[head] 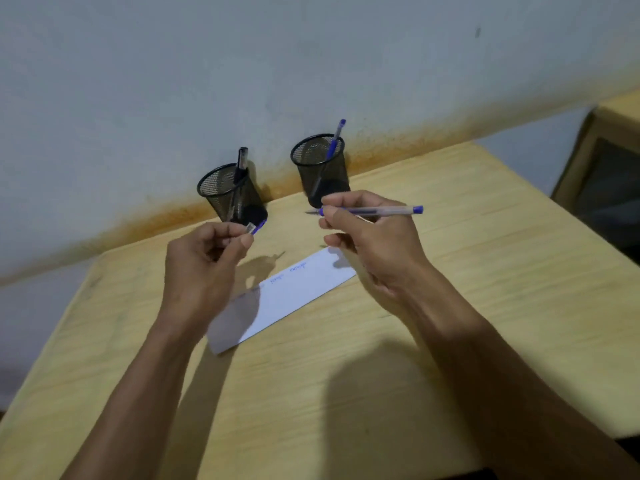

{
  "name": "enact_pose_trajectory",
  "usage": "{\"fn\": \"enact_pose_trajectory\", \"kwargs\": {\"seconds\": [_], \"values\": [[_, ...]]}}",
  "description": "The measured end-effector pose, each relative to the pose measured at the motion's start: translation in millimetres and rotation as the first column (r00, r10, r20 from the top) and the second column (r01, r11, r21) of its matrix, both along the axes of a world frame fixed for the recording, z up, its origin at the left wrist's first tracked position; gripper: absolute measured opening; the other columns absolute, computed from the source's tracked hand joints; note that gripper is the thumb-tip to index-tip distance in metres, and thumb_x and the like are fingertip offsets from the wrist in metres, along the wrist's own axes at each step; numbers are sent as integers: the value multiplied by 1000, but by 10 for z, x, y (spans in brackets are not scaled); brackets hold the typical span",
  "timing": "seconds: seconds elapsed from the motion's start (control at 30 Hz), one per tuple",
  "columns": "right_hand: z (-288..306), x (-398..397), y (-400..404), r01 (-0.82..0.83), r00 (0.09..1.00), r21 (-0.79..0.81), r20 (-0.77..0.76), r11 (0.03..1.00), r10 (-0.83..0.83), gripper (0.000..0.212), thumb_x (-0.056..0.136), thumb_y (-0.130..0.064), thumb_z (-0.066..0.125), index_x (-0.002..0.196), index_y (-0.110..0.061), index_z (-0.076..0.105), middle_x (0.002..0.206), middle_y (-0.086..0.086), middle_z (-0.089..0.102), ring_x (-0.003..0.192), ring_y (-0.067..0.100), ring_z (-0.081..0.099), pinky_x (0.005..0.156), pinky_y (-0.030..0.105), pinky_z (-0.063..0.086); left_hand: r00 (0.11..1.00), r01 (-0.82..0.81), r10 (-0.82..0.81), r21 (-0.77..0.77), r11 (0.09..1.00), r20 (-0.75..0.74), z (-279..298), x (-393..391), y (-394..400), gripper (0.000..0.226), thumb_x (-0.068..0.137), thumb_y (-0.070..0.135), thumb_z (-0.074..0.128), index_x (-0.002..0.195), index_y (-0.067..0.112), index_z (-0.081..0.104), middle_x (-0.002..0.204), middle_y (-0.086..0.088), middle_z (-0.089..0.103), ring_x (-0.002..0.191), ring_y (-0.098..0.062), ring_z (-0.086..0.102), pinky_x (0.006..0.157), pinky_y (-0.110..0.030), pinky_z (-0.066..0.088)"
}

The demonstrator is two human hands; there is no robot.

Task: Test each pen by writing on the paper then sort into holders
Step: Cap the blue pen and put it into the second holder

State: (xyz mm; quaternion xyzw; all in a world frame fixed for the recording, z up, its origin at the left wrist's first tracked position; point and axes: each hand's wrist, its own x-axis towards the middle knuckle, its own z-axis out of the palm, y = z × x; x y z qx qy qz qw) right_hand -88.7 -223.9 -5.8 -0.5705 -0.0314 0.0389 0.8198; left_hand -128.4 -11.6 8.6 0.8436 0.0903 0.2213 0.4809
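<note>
My right hand grips a blue pen, thumb and fingers curled around the front of its clear barrel. The pen lies nearly level in the air, bare tip pointing left, blue end plug pointing right. My left hand pinches the pen's cap between thumb and forefinger, a clear piece with a blue clip poking out to the far right of my fingertips. The 2 hands hover apart above the table, tip and cap facing each other across a gap.

Below them lies the paper, a long white strip set at a slant, its near-left end under the shadow of my left wrist. 2 short scribbles in blue ink sit along its far edge; I cannot read them.

Further out, at the far edge of the table against the wall, stand 2 black mesh holders. The left holder has 1 black pen leaning in it, cap up. The right holder has 1 blue pen leaning to the right, cap up, and sits just beyond my right hand's knuckles. An orange-brown stain runs along the wall where it meets the table. On the far right a second piece of wooden furniture shows at the frame edge.
</note>
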Motion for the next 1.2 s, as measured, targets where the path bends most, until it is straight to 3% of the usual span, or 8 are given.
{"fn": "enact_pose_trajectory", "kwargs": {"seconds": [0.17,0.3,0.4,0.53,0.7,0.9,1.1,1.2], "values": [[104,-375,17,63,997,-15,47,998,-62,12,84,-8,79,94,-9,72,84,7,80,84,20,78,73,27,62,999,-9,14,-105,994,44,47,-456,-60,4,84,18,75,85,21,75,69,7,71,63,-3,61,64,-14,50],[202,-576,41,-2,992,-104,125,995,15,11,88,-4,74,93,-14,76,89,6,81,91,17,78,75,25,60,998,15,-8,-133,991,55,-18,-691,-124,10,86,15,72,85,24,75,71,15,70,64,-2,59,65,-14,48],[286,-698,87,6,972,-217,231,976,45,5,93,-15,70,92,-14,75,82,-1,79,81,11,77,66,22,59,996,43,-30,-163,986,79,-34,-828,-151,9,87,15,70,86,23,75,78,13,73,69,-5,61,67,-15,48],[342,-784,145,26,943,-306,323,952,79,11,91,-20,70,87,-11,75,70,4,75,61,2,68,58,14,50,994,68,-50,-183,981,101,-45,-928,-157,10,87,11,69,85,20,74,80,12,73,72,0,62,67,-10,45],[340,-820,195,8,929,-361,349,933,127,13,89,-21,71,83,-10,74,64,-7,73,57,1,66,55,13,49,992,88,-68,-206,975,105,-74,-978,-128,11,88,10,68,86,19,75,86,9,74,79,-2,63,69,-10,44],[286,-866,233,-11,919,-422,353,906,175,25,82,-39,70,81,-15,77,66,-9,71,59,3,64,56,16,47,986,152,-134,-196,969,99,-83,-1018,-137,9,88,10,68,90,16,75,92,6,76,84,-9,68,73,-14,48],[177,-889,250,-33,924,-426,332,904,190,19,85,-38,70,76,-23,76,61,-17,63,57,2,53,58,14,38,987,148,-127,-252,956,95,-153,-1068,-186,14,85,8,71,85,21,76,84,1,75,80,-23,68,75,-30,54],[159,-900,276,-36,933,-385,317,922,169,18,87,-35,70,70,-30,74,61,-16,64,57,1,55,61,14,40,989,126,-105,-228,966,104,-150,-1038,-195,15,83,5,72,81,19,77,82,4,76,79,-15,70,73,-21,54]]}}
